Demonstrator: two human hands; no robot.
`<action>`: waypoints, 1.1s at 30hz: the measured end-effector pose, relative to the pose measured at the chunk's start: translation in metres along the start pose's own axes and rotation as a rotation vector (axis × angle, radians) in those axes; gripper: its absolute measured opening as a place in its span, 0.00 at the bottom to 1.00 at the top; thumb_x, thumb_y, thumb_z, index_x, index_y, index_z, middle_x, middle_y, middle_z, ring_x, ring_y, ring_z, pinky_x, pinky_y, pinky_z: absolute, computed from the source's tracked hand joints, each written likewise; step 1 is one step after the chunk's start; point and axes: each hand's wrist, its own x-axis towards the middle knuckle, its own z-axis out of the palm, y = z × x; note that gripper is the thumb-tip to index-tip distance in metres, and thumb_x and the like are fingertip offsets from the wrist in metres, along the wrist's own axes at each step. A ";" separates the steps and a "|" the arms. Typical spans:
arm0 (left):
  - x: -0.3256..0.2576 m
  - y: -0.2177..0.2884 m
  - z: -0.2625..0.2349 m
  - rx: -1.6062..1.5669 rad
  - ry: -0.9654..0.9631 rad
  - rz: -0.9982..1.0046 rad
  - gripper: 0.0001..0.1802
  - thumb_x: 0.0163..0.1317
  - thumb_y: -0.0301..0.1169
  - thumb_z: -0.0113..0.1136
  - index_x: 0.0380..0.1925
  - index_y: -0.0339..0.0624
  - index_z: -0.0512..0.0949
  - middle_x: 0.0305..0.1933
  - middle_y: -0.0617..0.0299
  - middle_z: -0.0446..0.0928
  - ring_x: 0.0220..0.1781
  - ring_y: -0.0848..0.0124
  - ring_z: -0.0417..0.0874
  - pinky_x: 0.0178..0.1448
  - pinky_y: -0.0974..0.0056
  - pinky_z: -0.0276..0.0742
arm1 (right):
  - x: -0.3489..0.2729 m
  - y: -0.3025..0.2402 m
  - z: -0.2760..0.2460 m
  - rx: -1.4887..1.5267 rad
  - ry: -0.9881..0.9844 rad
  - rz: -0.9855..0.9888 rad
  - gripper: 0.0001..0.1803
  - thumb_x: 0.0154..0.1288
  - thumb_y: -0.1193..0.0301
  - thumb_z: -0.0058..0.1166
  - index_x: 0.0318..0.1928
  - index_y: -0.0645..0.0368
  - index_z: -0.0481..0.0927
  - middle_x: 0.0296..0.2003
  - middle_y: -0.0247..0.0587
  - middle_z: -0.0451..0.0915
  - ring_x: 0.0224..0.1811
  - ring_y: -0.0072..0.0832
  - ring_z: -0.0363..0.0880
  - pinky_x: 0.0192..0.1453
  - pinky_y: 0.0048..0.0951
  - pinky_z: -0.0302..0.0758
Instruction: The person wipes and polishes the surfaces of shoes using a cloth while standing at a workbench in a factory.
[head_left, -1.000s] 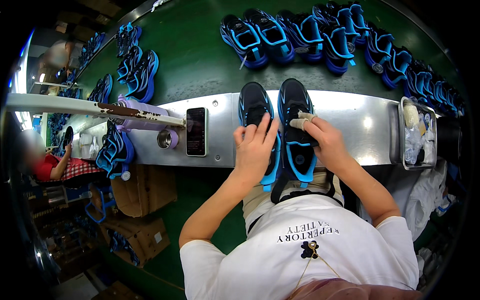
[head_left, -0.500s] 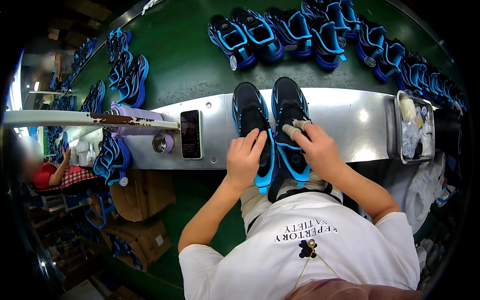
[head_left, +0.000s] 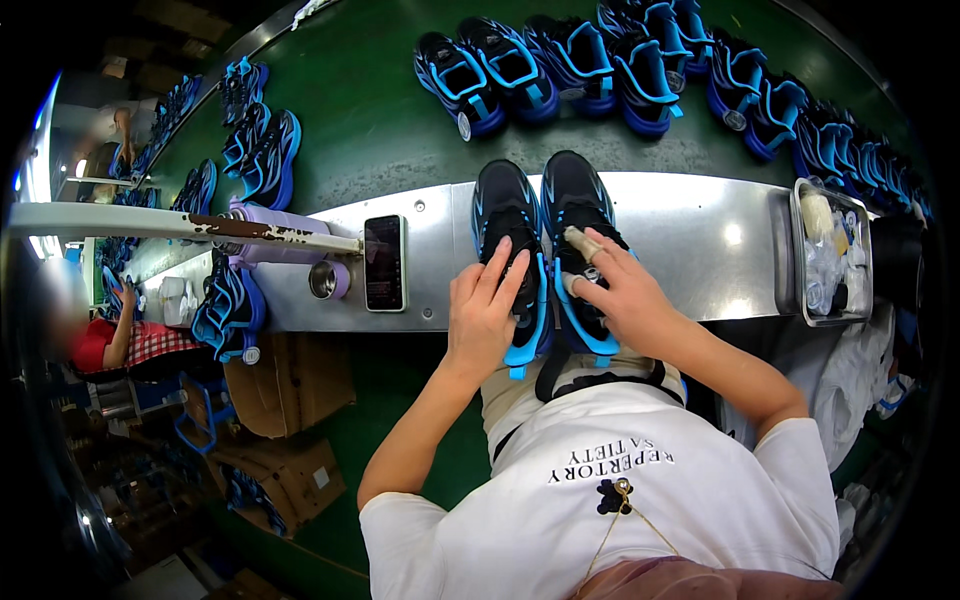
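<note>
2 black-and-blue shoes are laid side by side, toes away from the person, on the steel shelf point(head_left: 700, 250) at the edge of the green belt point(head_left: 380, 120). The left shoe point(head_left: 508, 215) is steadied under the left hand point(head_left: 485, 315), whose fingers are spread flat over its rear half and blue heel; nothing is pinched there. The right shoe point(head_left: 572, 200) is worked by the right hand point(head_left: 625, 300), which is pinched on a small pale pad point(head_left: 582, 243), possibly a cloth or sponge, pressed against the tongue area. Whether the pad is wet cannot be told.

The step in hand is judged to be wiping or dabbing the upper of the right shoe while its mate is held still. The work appears to be at mid-shoe; the heel and the left shoe are probably not yet treated. The next move would call for the pad to be drawn along the upper with light pressure, and for the shoe to be kept from sliding on the smooth steel.

A phone point(head_left: 385, 262) and a purple cup point(head_left: 328, 280) lie to the left, a tray point(head_left: 832, 250) of supplies to the right. More pairs point(head_left: 560, 65) are ranged on the belt beyond.
</note>
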 end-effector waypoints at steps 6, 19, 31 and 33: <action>-0.006 -0.011 0.003 0.065 0.046 0.129 0.36 0.39 0.15 0.58 0.55 0.43 0.77 0.59 0.55 0.76 0.47 0.59 0.77 0.53 0.59 0.67 | 0.006 -0.024 -0.021 0.333 -0.047 0.241 0.39 0.51 0.78 0.61 0.66 0.58 0.65 0.67 0.71 0.52 0.69 0.67 0.53 0.73 0.55 0.55; 0.015 -0.005 -0.035 -0.195 -0.332 -0.115 0.23 0.56 0.30 0.59 0.54 0.44 0.77 0.61 0.56 0.75 0.52 0.56 0.75 0.61 0.54 0.62 | 0.019 0.005 -0.057 0.166 -0.124 0.246 0.21 0.61 0.72 0.59 0.56 0.49 0.79 0.50 0.49 0.71 0.48 0.45 0.74 0.53 0.40 0.74; 0.025 -0.012 -0.016 -0.412 -0.321 -0.062 0.14 0.49 0.19 0.62 0.39 0.41 0.80 0.42 0.57 0.76 0.46 0.57 0.76 0.51 0.58 0.72 | 0.004 0.023 -0.046 0.343 -0.189 0.150 0.16 0.54 0.70 0.64 0.45 0.49 0.82 0.37 0.42 0.72 0.39 0.40 0.76 0.40 0.39 0.75; 0.031 -0.009 -0.023 -0.420 -0.433 -0.074 0.16 0.49 0.18 0.60 0.40 0.43 0.80 0.45 0.57 0.78 0.48 0.57 0.75 0.54 0.58 0.72 | 0.004 0.016 -0.042 0.242 -0.174 0.179 0.15 0.54 0.69 0.64 0.45 0.50 0.81 0.36 0.41 0.72 0.39 0.40 0.76 0.39 0.38 0.75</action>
